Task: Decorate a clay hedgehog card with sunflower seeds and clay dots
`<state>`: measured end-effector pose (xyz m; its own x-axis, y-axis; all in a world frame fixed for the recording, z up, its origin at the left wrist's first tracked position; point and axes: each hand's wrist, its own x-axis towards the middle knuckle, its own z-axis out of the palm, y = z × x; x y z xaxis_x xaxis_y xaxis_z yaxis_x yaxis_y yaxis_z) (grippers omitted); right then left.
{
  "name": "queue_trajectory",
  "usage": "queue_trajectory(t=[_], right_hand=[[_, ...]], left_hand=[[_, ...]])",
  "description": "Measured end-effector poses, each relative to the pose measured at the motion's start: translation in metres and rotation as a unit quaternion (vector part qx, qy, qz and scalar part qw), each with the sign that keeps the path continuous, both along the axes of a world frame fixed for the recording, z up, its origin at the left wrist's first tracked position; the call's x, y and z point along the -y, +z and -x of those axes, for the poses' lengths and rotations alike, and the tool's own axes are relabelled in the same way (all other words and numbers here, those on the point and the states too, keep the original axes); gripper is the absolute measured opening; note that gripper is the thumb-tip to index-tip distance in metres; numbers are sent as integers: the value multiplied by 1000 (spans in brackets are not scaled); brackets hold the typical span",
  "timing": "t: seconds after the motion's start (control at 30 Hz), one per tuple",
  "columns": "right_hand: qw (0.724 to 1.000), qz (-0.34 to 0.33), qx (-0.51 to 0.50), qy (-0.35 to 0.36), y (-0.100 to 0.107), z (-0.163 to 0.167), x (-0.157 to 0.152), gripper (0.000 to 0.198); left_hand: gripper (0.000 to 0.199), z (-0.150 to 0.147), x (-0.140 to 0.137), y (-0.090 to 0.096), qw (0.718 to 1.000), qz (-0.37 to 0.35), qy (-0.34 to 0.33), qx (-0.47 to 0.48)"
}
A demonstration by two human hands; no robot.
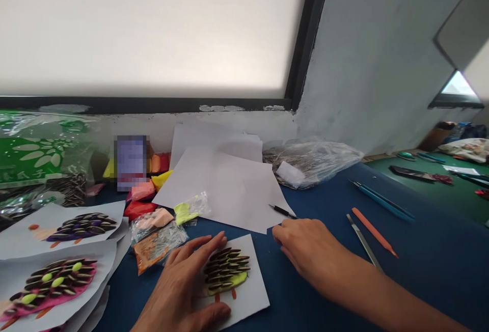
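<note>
My left hand lies over the left part of a white paper card, fingers stretched out and thumb apart. On the card is a hedgehog-like figure of yellow-green clay, with rows of dark striped seeds stuck in it and two small orange-brown legs. My right hand is to the right of the card, fingers curled together. What they hold, if anything, is hidden. Just beyond it a black pen lies at the edge of the white paper sheets.
Finished-looking seed pictures are stacked at left, below a green seed bag. Packets of coloured clay lie behind my left hand. A clear plastic bag stands by the wall. Blue tools, an orange tool and a metal blade-like tool lie at right.
</note>
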<state>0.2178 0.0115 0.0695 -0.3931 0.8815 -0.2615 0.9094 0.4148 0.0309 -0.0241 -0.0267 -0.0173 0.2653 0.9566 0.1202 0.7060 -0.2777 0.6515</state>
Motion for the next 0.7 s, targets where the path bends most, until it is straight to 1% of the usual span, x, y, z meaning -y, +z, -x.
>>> queue_trajectory(t=[0.13, 0.27, 0.4, 0.5, 0.6, 0.7], right_hand=[[1000, -12, 14, -4, 10, -14, -1, 19], [999, -1, 38, -21, 16, -20, 0, 21], [997, 24, 68, -14, 15, -16, 2, 29], [996, 40, 84, -15, 12, -13, 3, 33], [996, 50, 79, -10, 11, -10, 4, 35], [995, 55, 79, -11, 12, -11, 5, 34]], left_hand=[[73, 2, 0, 0, 1000, 4, -1, -4], [73, 3, 0, 0, 1000, 2, -5, -1], [73, 2, 0, 1, 1000, -5, -7, 3], [75, 0, 0, 3, 1000, 4, -1, 2], [75, 0, 0, 4, 1000, 19, 6, 2], [76, 0, 0, 4, 1000, 17, 10, -6]])
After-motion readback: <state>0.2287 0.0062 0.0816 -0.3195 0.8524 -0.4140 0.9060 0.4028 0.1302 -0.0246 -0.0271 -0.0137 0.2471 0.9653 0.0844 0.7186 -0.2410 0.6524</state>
